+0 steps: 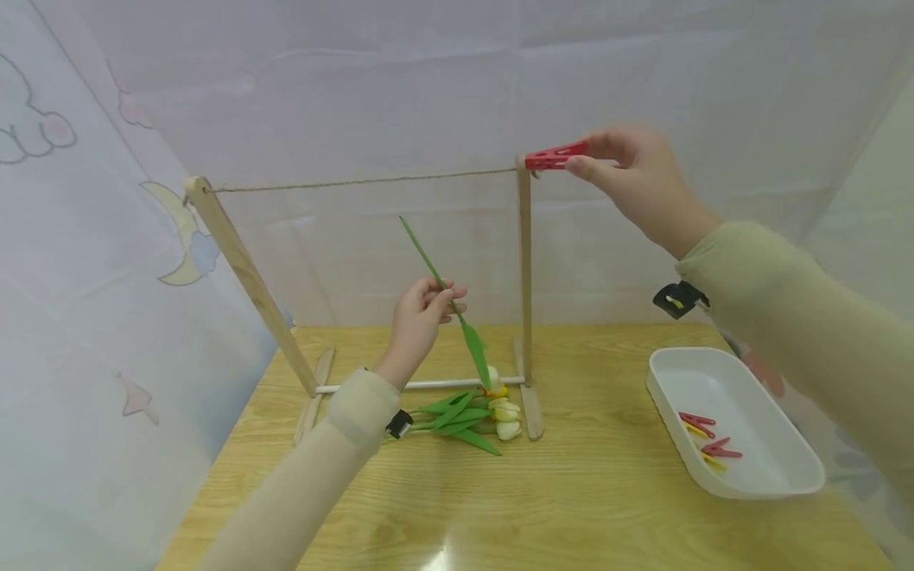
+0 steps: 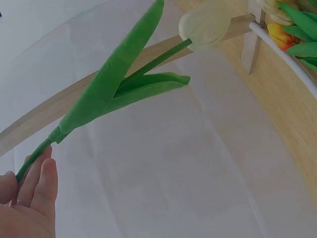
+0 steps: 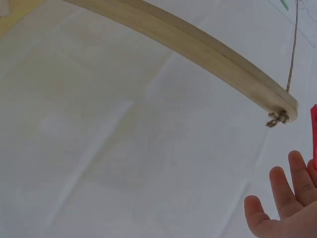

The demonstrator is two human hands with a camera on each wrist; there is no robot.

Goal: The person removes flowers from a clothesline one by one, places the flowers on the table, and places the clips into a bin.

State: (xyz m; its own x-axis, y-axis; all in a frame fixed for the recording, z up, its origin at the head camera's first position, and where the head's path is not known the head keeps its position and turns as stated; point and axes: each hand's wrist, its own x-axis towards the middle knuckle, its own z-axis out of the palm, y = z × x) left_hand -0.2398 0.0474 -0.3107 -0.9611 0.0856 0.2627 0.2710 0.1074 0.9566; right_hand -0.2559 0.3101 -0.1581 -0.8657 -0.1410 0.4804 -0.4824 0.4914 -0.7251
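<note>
My left hand point(image 1: 417, 321) pinches the green stem of an artificial white tulip point(image 1: 474, 350) between thumb and fingers. The tulip is tilted, stem end up, blossom end down; its white blossom point(image 2: 205, 26) and leaves show in the left wrist view. My right hand point(image 1: 646, 182) pinches a red clothespin point(image 1: 555, 156) at the top of the wooden frame's right post point(image 1: 524, 270). Whether the clothespin touches the post cannot be told. A twine line point(image 1: 357, 182) runs between both post tops, above the left hand. In the right wrist view, only the clothespin's edge shows.
More tulips point(image 1: 457, 416), white and yellow-orange, lie on the wooden table point(image 1: 571, 492) by the frame's white crossbar point(image 1: 428, 385). At the right stands a white tray point(image 1: 757, 396) holding several red and yellow clothespins point(image 1: 721, 449). The left post point(image 1: 250, 285) leans outward in view.
</note>
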